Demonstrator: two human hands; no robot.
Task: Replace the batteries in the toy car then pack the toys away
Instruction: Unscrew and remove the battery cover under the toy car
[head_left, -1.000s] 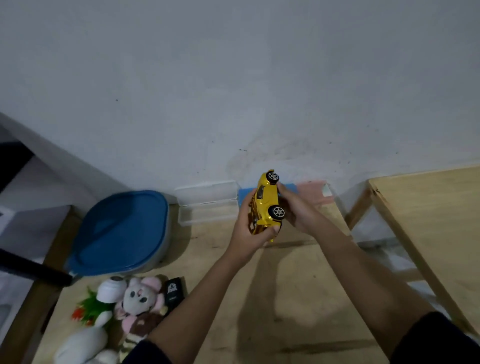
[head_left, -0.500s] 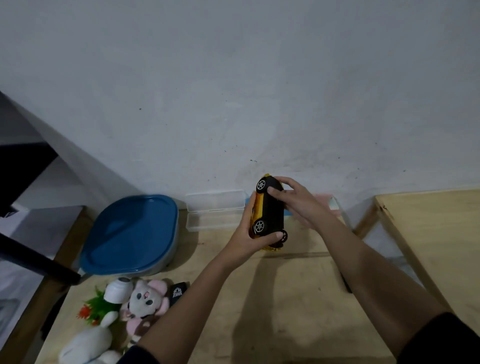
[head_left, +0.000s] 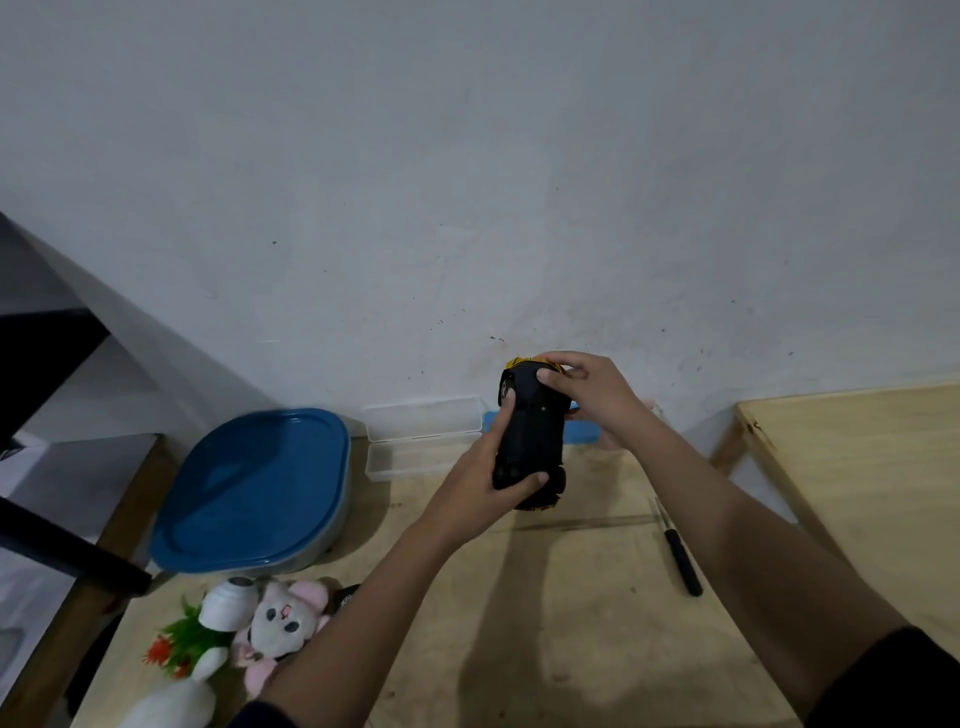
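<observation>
Car (head_left: 532, 441): held in the air over the table (head_left: 519, 649), black underside turned up toward the camera. The yellow body faces away, so only a yellow edge shows at the far end. Probably turned this way to reach the battery hatch, but the hatch is too dark to make out.

Left hand (head_left: 478, 493): grips the car's near end, thumb across the underside. Reads as the steadying hold.

Right hand (head_left: 592, 400): curled over the car's far end, one fingertip pressing the underside. Perhaps feeling for the cover or a screw; cannot confirm.

Screwdriver (head_left: 680, 551): lies on the table right of the car and nearer the camera, untouched. Presumably laid there for the hatch screw.

Clear case (head_left: 423, 434): open, just left of the car; contents not legible.

Blue box (head_left: 584, 431): behind the car, mostly hidden.

Tub (head_left: 254, 483): well left of the car, blue lid on. Likely where the toys get packed.

Plush (head_left: 280, 629): far left of the car and nearer, lying loose with other toys.

Judgement: battery step barely begun; no batteries visible.
</observation>
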